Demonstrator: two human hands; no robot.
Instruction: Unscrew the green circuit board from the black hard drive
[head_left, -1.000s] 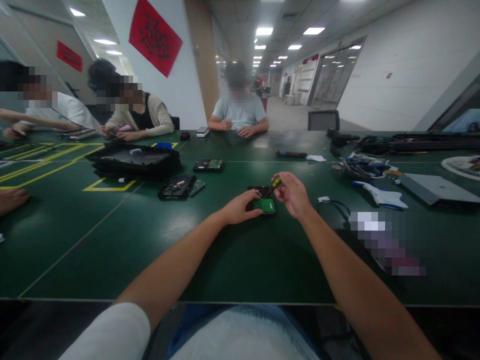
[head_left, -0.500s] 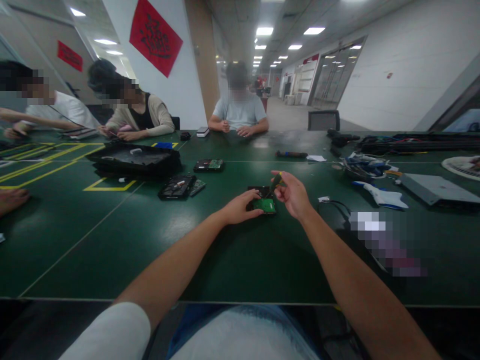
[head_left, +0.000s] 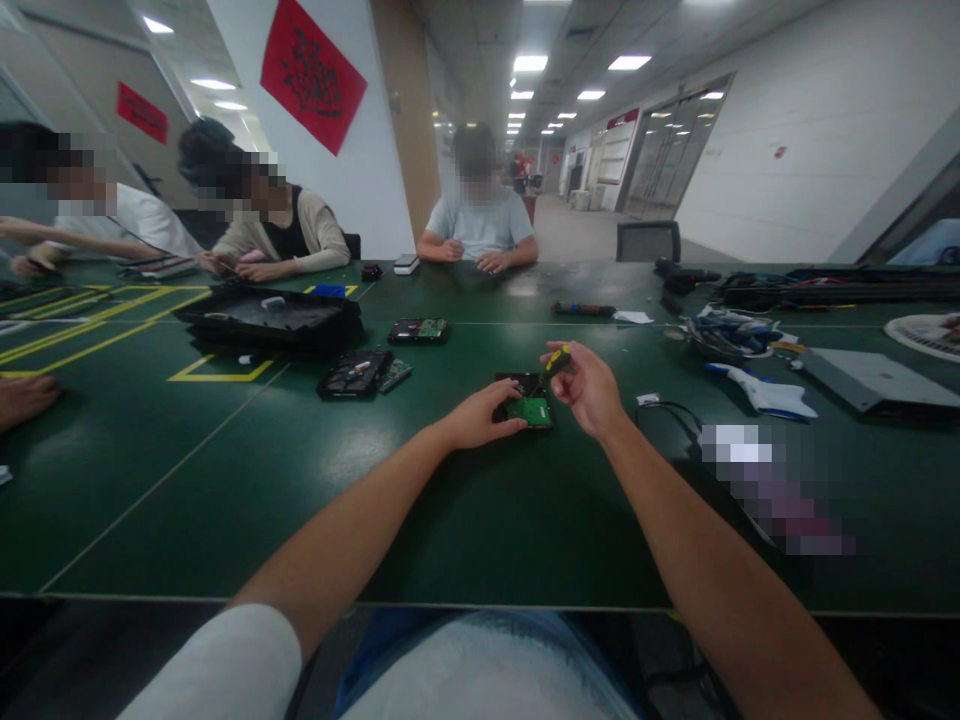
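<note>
A hard drive (head_left: 534, 412) lies on the green table with its green circuit board facing up. My left hand (head_left: 487, 412) grips its left side, thumb at the near edge and fingers at the far part. In my right hand (head_left: 587, 388) is a screwdriver (head_left: 556, 361) with a yellow and dark handle, pinched between thumb and fingers. The screwdriver leans, its shaft pointing down and left toward the board. Whether the tip touches a screw is too small to tell.
Left of the drive are another opened hard drive (head_left: 354, 374), a further drive (head_left: 418, 330) and a black tray (head_left: 270, 318). On the right lie a cable (head_left: 675, 405), a white-blue packet (head_left: 765, 390) and a silver metal case (head_left: 881, 380). Co-workers sit across the table (head_left: 225, 480).
The screwdriver handle has turned in my right hand, so more of its yellow shows. My left hand and the hard drive stay in place.
</note>
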